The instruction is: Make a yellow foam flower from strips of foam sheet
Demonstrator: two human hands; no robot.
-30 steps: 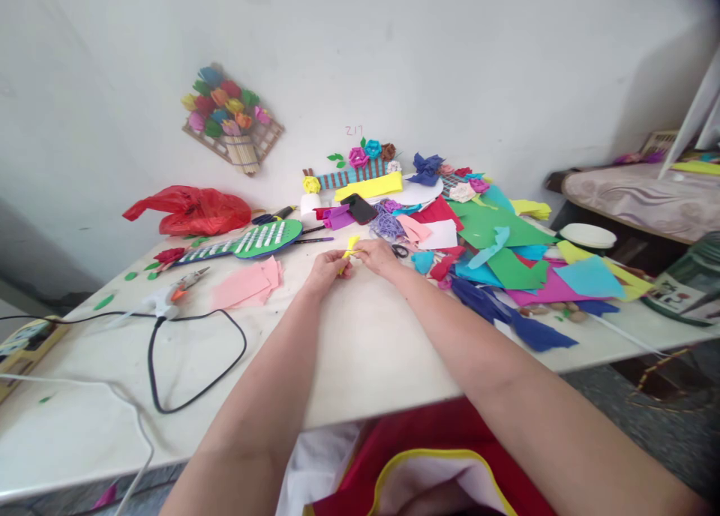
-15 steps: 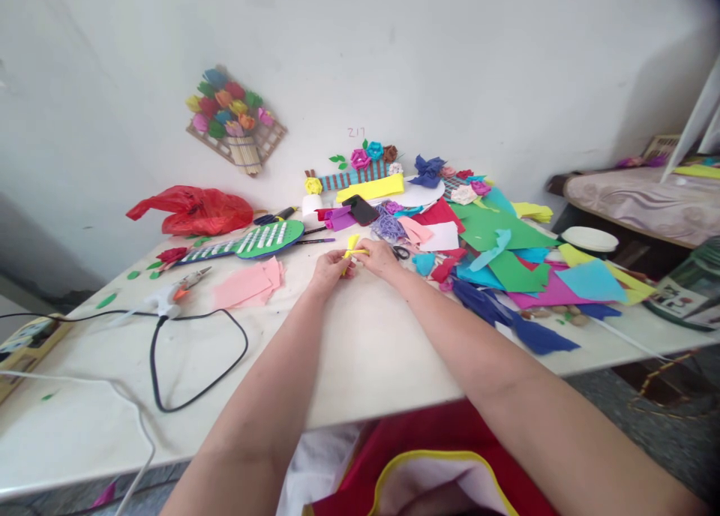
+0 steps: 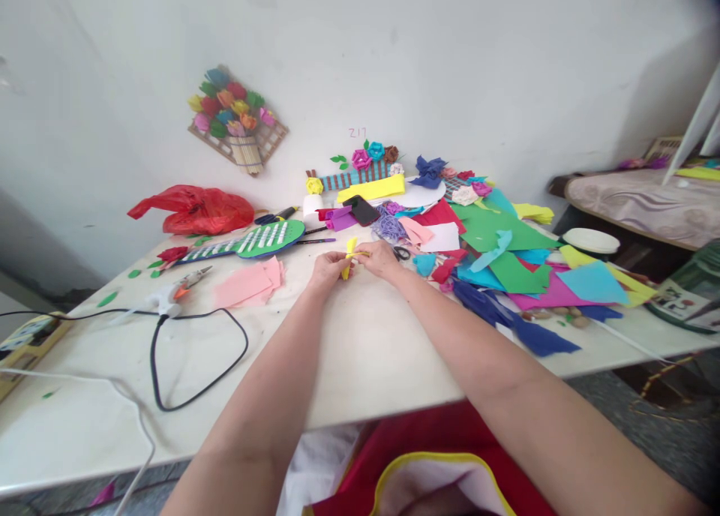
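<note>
Between my two hands is a small piece of yellow crepe paper (image 3: 351, 246), narrow at the middle with ends that stick out above and below. My left hand (image 3: 328, 268) pinches it from the left. From the other side, the fingers of my right hand (image 3: 378, 259) pinch a thin twisted part of the same paper. Part of the piece is hidden behind the fingers. Black-handled scissors (image 3: 401, 253) lie just right of my right hand. To the left of my left hand are pink paper sheets (image 3: 247, 283).
A hot glue gun (image 3: 167, 298) with a looping black cord (image 3: 246, 336) lies at the left. Coloured paper scraps (image 3: 500, 231) cover the right side. Behind my hands are a phone (image 3: 361, 210), a green guitar-shaped craft (image 3: 264, 238) and a red plastic bag (image 3: 196, 210).
The yellow paper has turned slightly between my fingers, and its lower end now shows more below my left hand. Both hands stay in nearly the same place.
</note>
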